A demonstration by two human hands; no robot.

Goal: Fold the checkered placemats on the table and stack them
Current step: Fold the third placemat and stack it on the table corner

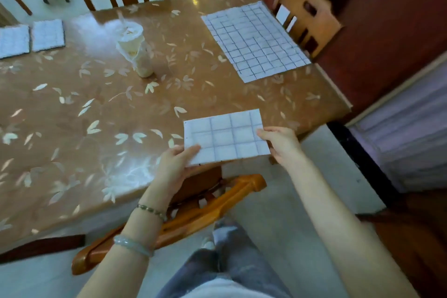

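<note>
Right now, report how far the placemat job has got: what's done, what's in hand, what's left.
Done: the far-left folded placemat and the second folded placemat lie side by side on the table, not stacked. In hand: the left hand and right hand pinch the held placemat, already folded, over the near edge. Left: the unfolded placemat lies flat at the far right corner; stacking is not yet done.

Your near mat [226,136] is white with a faint grey grid. The flat mat [255,41] is white with a darker, blue-black grid. Your table [72,104] is tan-brown, patterned with pale leaf sprigs. The cup [135,51] is cream. The near chair [242,186] is orange-brown. Your trousers [232,261] are grey.
</note>
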